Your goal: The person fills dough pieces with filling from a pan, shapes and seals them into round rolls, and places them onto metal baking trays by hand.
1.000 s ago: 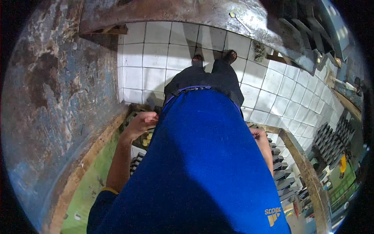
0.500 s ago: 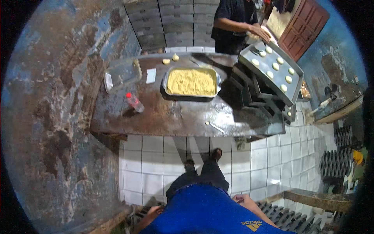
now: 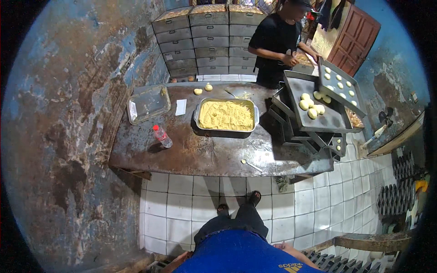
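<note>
Both sides of the blue shirt (image 3: 236,255), at the lower edge of the frame, show one hand of the person: the left hand (image 3: 183,257), largely hidden, lies beside the cloth, and the right hand (image 3: 284,247) is near the shirt's other side, with a wooden beam (image 3: 375,241) farther toward the lower right. Whether the fingers of either hand are open, closed or gripping anything cannot be told. Near the centre of the frame, well apart from both hands, a silver pan (image 3: 257,116) of yellow filling (image 3: 226,115) rests on a worn table (image 3: 205,159). Two dough pieces (image 3: 198,91) lie just above the pan; to its left are a red-capped bottle (image 3: 163,138), a white sheet (image 3: 180,107) and a shallow tray (image 3: 150,107). A slender tool (image 3: 253,166) lies near the table's lower edge. At upper right, a co-worker (image 3: 272,38) in black has one hand at a tilted tray (image 3: 335,72) of dough balls (image 3: 340,85), which overlaps the topmost tray (image 3: 296,84) of a stack, itself bearing clustered dough.
</note>
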